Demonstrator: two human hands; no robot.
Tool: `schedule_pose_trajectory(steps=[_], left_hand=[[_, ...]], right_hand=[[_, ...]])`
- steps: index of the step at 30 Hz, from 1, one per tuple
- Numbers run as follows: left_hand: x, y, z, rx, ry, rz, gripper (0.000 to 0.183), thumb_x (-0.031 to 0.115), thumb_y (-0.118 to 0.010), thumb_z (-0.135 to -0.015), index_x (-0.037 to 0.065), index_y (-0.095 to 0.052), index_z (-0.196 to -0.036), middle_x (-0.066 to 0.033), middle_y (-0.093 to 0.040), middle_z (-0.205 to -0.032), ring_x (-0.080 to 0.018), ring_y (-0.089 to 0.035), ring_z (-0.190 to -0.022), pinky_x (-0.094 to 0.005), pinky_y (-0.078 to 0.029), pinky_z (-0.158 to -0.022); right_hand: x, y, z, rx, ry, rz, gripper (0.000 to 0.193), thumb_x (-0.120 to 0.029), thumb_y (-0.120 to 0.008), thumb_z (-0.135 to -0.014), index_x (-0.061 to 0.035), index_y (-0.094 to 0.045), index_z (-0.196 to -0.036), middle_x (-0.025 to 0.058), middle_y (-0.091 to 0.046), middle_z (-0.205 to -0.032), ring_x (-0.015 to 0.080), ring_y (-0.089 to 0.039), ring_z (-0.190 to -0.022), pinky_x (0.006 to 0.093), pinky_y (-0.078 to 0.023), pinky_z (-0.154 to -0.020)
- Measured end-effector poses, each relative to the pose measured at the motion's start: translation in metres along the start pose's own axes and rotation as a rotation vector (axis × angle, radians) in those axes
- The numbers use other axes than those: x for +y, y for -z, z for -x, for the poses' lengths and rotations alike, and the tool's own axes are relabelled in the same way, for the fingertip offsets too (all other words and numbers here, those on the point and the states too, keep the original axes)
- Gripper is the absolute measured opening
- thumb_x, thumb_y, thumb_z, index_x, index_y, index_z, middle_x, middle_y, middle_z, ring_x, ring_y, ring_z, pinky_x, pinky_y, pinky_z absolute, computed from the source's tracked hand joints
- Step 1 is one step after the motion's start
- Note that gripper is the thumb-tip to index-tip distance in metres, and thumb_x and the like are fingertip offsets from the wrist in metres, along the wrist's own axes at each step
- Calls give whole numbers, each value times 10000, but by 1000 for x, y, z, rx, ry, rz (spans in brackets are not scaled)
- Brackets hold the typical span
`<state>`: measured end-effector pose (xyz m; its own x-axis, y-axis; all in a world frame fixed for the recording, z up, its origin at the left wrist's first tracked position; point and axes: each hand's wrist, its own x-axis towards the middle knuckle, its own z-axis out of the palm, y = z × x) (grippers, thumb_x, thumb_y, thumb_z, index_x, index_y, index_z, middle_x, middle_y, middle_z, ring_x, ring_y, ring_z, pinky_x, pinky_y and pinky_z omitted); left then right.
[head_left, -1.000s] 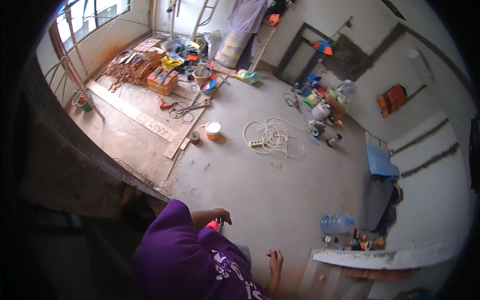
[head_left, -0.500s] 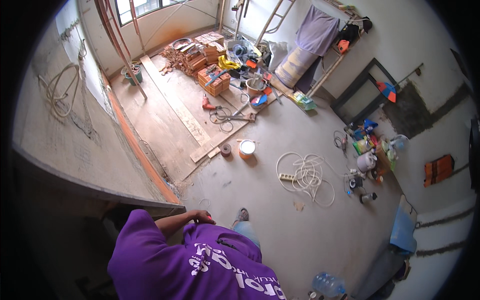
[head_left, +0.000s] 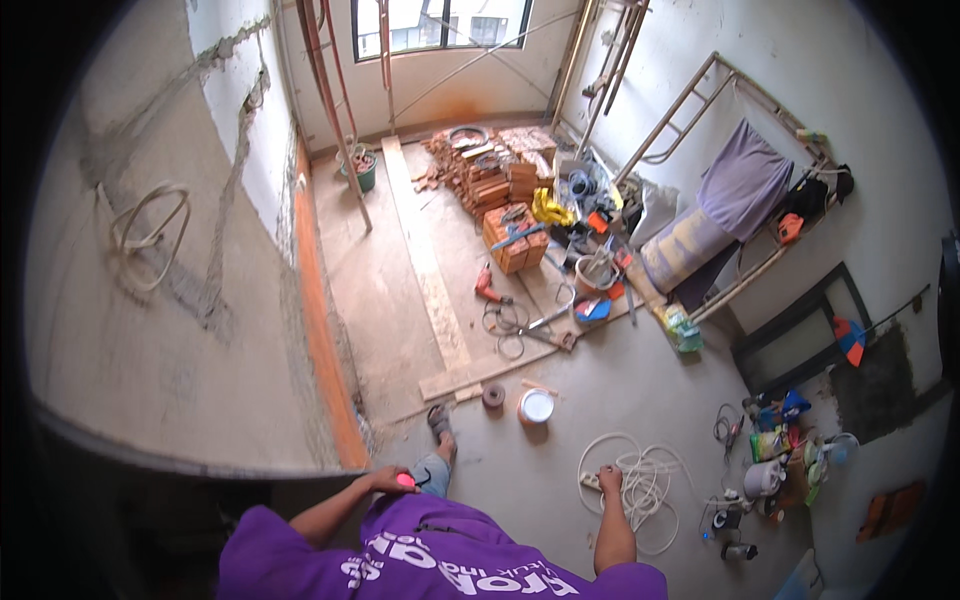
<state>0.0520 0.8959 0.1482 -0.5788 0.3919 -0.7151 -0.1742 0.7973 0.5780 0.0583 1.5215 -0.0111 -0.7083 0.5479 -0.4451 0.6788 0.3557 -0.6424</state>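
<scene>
My left hand [head_left: 385, 481] is at the waist of my purple shirt, its fingers closed round a small pink-red object [head_left: 405, 480] whose kind I cannot make out. Out to the right, my right hand [head_left: 610, 479] is held in front with its fingers curled into a fist; whatever may be inside is hidden. In the picture that hand overlaps a power strip [head_left: 591, 482] and a loose coil of white cable [head_left: 655, 500] on the floor. My foot in a dark sandal [head_left: 439, 422] is forward, beside a brown roll [head_left: 493, 397] and a white-lidded bucket [head_left: 536, 406].
Wooden planks [head_left: 425, 260] lie along the floor at the left. Beyond are stacked bricks [head_left: 515, 240], a red drill [head_left: 488, 284] and a handsaw [head_left: 565, 341]. Scaffolding [head_left: 680, 100] leans at the far right wall. Assorted bottles and bags [head_left: 775, 450] crowd the right side.
The view has shifted, so the room's far end appears lower and farther right. My right hand and forearm have come into view. A sandalled foot shows farther forward; my left hand keeps the pink-red object.
</scene>
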Motion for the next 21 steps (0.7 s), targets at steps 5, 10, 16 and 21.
schedule_pose_trajectory(steps=[5, 10, 16, 21], left_hand=[[11, 87, -103, 137, -57, 167, 704, 654, -713, -683, 79, -693, -1088, -187, -672, -1108, -334, -636, -1044, -411, -498, -913], [-39, 168, -112, 79, 88, 256, 635, 601, -739, -702, 103, -708, -1095, -146, -686, -1068, -271, -659, -978, -390, -537, -851], [-52, 221, -168, 10, 147, 481, 554, 520, -747, -731, 103, -708, -1094, -124, -701, -1008, -230, -673, -904, -371, -567, -762], [-80, 276, -191, 58, 194, 578, 529, 497, -749, -733, 106, -706, -1087, -120, -702, -989, -220, -672, -864, -350, -565, -739]], right_hand=[[-128, -31, -110, 7, 231, 7, 252, -240, -608, -876, -25, -654, -1000, 96, -687, -729, 145, -596, -542, 278, -450, -440], [-260, -167, -67, -421, 307, 118, 323, -277, -625, -871, -4, -667, -1038, 112, -705, -822, 178, -646, -692, 310, -514, -646], [-289, -218, -97, -528, 335, 230, 386, -306, -677, -838, 9, -689, -1061, 115, -710, -869, 186, -652, -785, 314, -512, -714], [-346, -246, -145, -724, 6, 381, 323, -274, -660, -814, -3, -708, -982, 98, -709, -850, 168, -652, -746, 305, -516, -675]])
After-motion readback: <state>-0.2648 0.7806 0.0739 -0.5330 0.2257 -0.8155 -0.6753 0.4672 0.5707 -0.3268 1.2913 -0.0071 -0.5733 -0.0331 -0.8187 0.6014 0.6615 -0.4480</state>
